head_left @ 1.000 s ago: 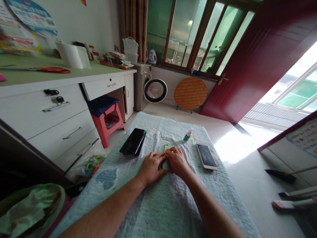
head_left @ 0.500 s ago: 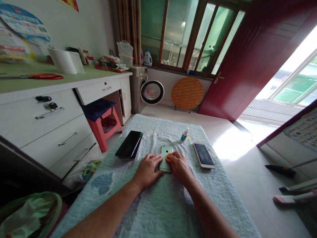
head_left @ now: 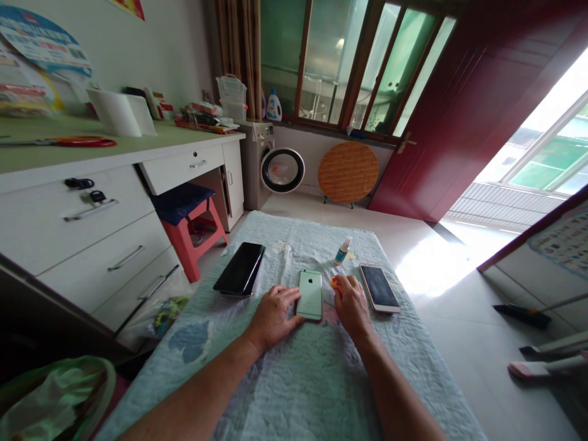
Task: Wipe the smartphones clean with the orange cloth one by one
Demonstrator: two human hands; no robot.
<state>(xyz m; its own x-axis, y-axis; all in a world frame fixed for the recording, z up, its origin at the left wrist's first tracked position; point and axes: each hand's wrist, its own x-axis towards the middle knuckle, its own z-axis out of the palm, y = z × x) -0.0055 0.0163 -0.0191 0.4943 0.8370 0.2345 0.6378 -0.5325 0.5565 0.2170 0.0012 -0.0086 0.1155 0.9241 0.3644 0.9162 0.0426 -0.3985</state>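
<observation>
A silver-green phone (head_left: 310, 297) lies back side up on the cloth-covered table (head_left: 294, 380). My left hand (head_left: 274, 315) rests at its left edge, fingers spread and touching it. To the right of that phone, my right hand (head_left: 353, 306) is closed on a small orange cloth (head_left: 336, 282), apart from the phone. A white-framed phone (head_left: 380, 288) lies screen up just right of my right hand. Behind stands a small spray bottle (head_left: 342, 250). At the left, a black phone (head_left: 241, 268) sits on top of another flat item.
A desk (head_left: 114, 146) with drawers runs along the left, with a red stool (head_left: 197, 239) beside it. A washing machine (head_left: 257, 159) with its door open and a round wooden board (head_left: 348, 173) are behind the table. A green bin (head_left: 108, 383) is at lower left.
My right hand has moved right, off the silver-green phone, carrying the orange cloth with it. My left hand has stayed at the phone's edge.
</observation>
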